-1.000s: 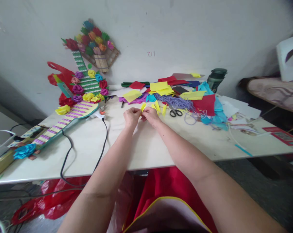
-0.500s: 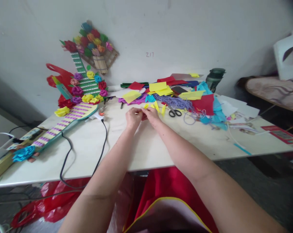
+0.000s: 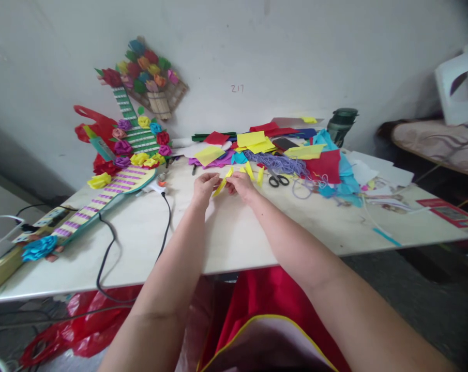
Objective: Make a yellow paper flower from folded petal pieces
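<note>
A narrow yellow paper strip [image 3: 220, 188] slants between my two hands above the table. My left hand [image 3: 205, 188] is closed in a pinch at its left side. From the other side my right hand [image 3: 242, 186] grips the strip, fingertips bent around it. The exact contact of the fingertips is small and partly hidden. Just beyond the right hand lie more yellow paper strips [image 3: 260, 176]. Black-handled scissors [image 3: 279, 180] rest to their right.
Behind my hands is a pile of coloured paper [image 3: 251, 138] with purple yarn [image 3: 282, 162]. A flower-decorated guitar shape [image 3: 105, 192] lies at left, beside a black cable [image 3: 112, 235]. A dark green bottle [image 3: 340, 126] stands at the back right.
My hands have moved slightly apart, the left one leftward. The yellow strip between them, mostly hidden before, now shows. The view has shifted a little.
</note>
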Demonstrator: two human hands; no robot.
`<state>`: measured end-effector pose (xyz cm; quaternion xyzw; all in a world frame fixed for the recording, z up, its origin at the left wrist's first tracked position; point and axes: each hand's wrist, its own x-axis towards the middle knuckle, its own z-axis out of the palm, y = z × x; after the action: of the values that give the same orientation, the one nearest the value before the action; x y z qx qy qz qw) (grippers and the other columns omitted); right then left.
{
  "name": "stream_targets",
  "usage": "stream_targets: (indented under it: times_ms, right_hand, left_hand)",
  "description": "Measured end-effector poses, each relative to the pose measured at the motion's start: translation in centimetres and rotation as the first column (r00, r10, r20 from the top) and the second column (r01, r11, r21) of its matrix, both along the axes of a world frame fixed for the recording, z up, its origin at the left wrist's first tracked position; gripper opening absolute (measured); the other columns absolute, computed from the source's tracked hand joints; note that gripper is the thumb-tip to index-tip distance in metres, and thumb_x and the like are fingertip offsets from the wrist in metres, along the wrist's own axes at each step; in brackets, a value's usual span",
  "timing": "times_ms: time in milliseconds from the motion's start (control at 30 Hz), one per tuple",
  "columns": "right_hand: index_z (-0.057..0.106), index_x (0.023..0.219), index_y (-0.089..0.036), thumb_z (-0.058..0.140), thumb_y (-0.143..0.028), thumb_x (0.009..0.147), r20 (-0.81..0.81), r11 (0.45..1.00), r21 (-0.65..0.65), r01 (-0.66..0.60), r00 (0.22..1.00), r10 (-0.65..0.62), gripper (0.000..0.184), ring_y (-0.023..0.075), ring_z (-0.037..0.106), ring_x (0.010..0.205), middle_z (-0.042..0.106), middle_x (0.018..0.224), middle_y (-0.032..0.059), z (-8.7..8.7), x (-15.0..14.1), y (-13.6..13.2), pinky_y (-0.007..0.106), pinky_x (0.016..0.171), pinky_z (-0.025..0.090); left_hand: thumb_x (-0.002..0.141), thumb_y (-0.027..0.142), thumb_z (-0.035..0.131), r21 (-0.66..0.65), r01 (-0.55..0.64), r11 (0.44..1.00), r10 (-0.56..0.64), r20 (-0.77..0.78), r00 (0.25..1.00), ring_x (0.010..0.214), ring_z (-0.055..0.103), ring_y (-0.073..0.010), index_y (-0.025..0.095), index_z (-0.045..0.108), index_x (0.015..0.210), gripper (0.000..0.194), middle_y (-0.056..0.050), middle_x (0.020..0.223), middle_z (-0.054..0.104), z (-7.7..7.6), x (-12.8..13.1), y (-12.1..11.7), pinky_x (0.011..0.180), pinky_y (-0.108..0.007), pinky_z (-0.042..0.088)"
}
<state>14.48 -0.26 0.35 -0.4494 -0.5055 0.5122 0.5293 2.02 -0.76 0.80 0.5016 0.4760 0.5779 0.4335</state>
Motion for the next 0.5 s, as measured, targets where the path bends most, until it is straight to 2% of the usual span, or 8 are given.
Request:
stream_targets:
  times_ms: [67, 133, 367, 500]
  right_hand:
    - [0.05, 0.056, -0.016, 0.054, -0.014, 0.072, 0.04, 0.999, 0.034, 0.008, 0.999, -0.009, 0.016, 0.0056, 0.044, 0.033, 0.054, 0.046, -0.0048, -0.15, 0.06, 0.08, 0.016, 0.034, 0.038]
    - [0.05, 0.056, -0.016, 0.055, -0.015, 0.073, 0.071, 0.998, 0.06, 0.012, 0.997, -0.016, 0.019, 0.0048, 0.042, 0.032, 0.053, 0.045, -0.0053, -0.25, 0.13, 0.15, 0.016, 0.033, 0.036]
    - [0.05, 0.058, -0.015, 0.055, -0.014, 0.077, 0.051, 0.996, 0.092, 0.002, 0.999, -0.007, 0.02, 0.003, 0.04, 0.031, 0.052, 0.046, -0.0065, -0.13, 0.13, 0.08, 0.015, 0.033, 0.034]
    - [0.053, 0.059, -0.014, 0.056, -0.015, 0.078, 0.002, 0.997, 0.072, 0.001, 1.0, -0.001, 0.019, 0.0032, 0.041, 0.033, 0.054, 0.047, -0.0056, -0.05, 0.03, 0.01, 0.015, 0.034, 0.036]
  left_hand:
    - [0.055, 0.036, 0.071, -0.054, 0.108, 0.993, -0.108, 0.006, 0.994, 0.056, 0.056, -0.0117, 0.011, 0.063, 0.073, 0.031, -0.001, 0.058, 0.06, 0.01, -0.33, -0.18, 0.061, -0.026, 0.046]
    - [0.052, 0.034, 0.073, -0.067, 0.164, 0.984, -0.161, 0.042, 0.986, 0.053, 0.054, -0.0103, 0.01, 0.064, 0.07, 0.032, 0.0, 0.055, 0.058, -0.06, -0.52, -0.32, 0.06, -0.026, 0.046]
    - [0.051, 0.031, 0.077, -0.185, 0.27, 0.945, -0.238, 0.178, 0.955, 0.056, 0.054, -0.0101, 0.011, 0.064, 0.065, 0.027, -0.003, 0.059, 0.06, -0.6, -0.87, 0.01, 0.058, -0.024, 0.047]
    - [0.051, 0.032, 0.078, -0.17, 0.242, 0.955, -0.215, 0.161, 0.963, 0.055, 0.054, -0.0095, 0.011, 0.063, 0.065, 0.029, -0.002, 0.06, 0.06, -0.58, -0.87, 0.03, 0.058, -0.024, 0.048]
